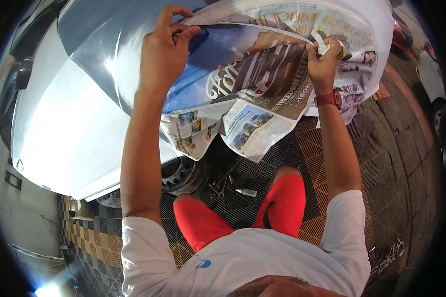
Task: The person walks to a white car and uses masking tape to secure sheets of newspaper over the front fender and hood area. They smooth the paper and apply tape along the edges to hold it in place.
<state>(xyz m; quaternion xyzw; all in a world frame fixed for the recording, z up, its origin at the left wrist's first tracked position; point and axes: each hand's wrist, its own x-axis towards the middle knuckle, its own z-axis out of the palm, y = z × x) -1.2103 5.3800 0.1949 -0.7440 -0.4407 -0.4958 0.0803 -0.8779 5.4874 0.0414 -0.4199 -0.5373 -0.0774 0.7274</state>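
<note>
A printed newspaper sheet (262, 74) hangs over the side of a white car (64, 114), its lower edge loose and folded. At the sheet's upper left edge, my left hand (167, 49) is closed in a pinch, thumb and fingers bent against the paper. My right hand (325, 58) grips what looks like a roll of masking tape (342, 51), mostly hidden by the fingers. A pale strip (319, 41) sticks up beside its fingertips, which meet the sheet's upper right edge. Another newspaper sheet (354, 37) covers the car body behind.
Below the hanging paper is a wheel (181, 175). Loose tools (220, 185) and a small white bottle (246, 192) lie on the patterned floor mat (332, 163) by my knees. A second white vehicle (431, 72) stands at the far right.
</note>
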